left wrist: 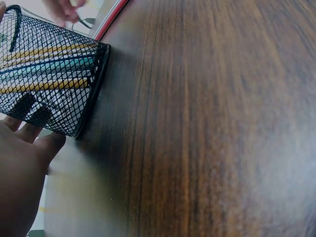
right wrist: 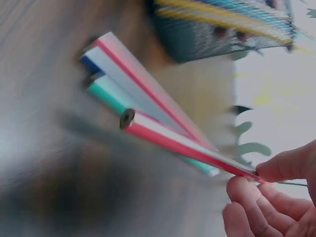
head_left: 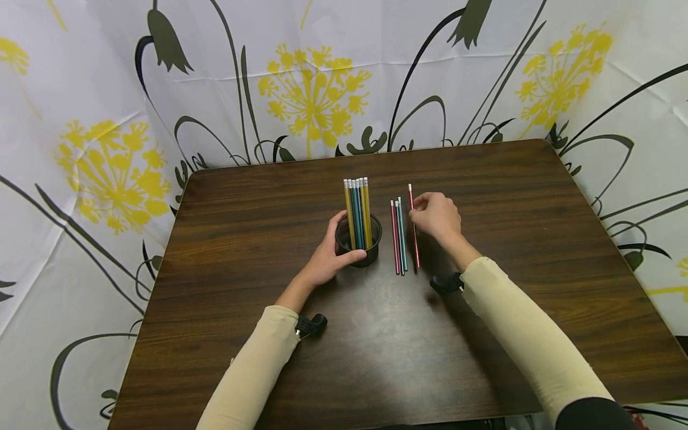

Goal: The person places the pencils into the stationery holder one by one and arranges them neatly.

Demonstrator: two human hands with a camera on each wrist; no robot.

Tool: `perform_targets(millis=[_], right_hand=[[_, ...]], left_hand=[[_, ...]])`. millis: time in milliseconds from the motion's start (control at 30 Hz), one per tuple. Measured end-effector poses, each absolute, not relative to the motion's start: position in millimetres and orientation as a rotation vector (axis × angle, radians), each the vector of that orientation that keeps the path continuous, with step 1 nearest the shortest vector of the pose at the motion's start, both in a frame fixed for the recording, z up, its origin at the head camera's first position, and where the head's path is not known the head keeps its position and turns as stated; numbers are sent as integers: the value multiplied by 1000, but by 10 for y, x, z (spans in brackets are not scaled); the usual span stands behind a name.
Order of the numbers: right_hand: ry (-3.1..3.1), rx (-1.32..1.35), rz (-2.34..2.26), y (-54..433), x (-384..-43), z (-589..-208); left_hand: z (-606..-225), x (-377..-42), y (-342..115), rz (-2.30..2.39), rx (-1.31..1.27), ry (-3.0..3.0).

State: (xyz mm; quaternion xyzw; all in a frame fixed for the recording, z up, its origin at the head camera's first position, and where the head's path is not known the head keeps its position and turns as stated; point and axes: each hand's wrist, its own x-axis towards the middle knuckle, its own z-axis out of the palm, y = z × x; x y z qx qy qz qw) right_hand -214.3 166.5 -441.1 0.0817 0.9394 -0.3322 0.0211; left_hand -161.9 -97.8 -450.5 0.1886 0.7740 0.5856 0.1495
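My left hand (head_left: 326, 258) grips a black mesh pencil cup (head_left: 371, 258) from its left side, thumb across the front. Several yellow and teal pencils (head_left: 358, 209) stand in the cup, white eraser ends up. Between finger and thumb, my right hand (head_left: 438, 218) pinches a red pencil (head_left: 414, 236) near its upper part. In the right wrist view its unsharpened end points away from the fingers. Just left of it, a red pencil (head_left: 395, 239), a dark blue pencil (right wrist: 91, 61) and a green pencil (right wrist: 111, 96) lie close together on the table.
The dark wood table (head_left: 242, 221) carries the cup and the loose pencils. Behind it hangs a white curtain (head_left: 215, 77) with yellow flowers and dark stems. A black wrist device (head_left: 310, 325) sits on the left wrist, another device (head_left: 446, 283) on the right.
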Motion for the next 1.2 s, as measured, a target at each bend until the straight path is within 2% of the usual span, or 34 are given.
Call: perform_targets(millis=[233,433,567,867,1200], right_hand=[[2977,171,-1372,1554,-2099,-4045],[2943,-82,-1811,1360,-1997,-3760],[2893,-232,-1945,1192,-1887,-3664],[2848,-633,-1849,854,-1742,-3819],[2856,-690,-1636,764,-1714,-4050]], left_hand=[[-4518,-1621,-979,1699,539,2215],[-4535,-1628,-978,1730,531,2193],[-4535,-1632,-980,1736,538,2182],[-4527,-1636,-988,1736,541,2175],[-4534,-1638,-993,1735,568,2186]])
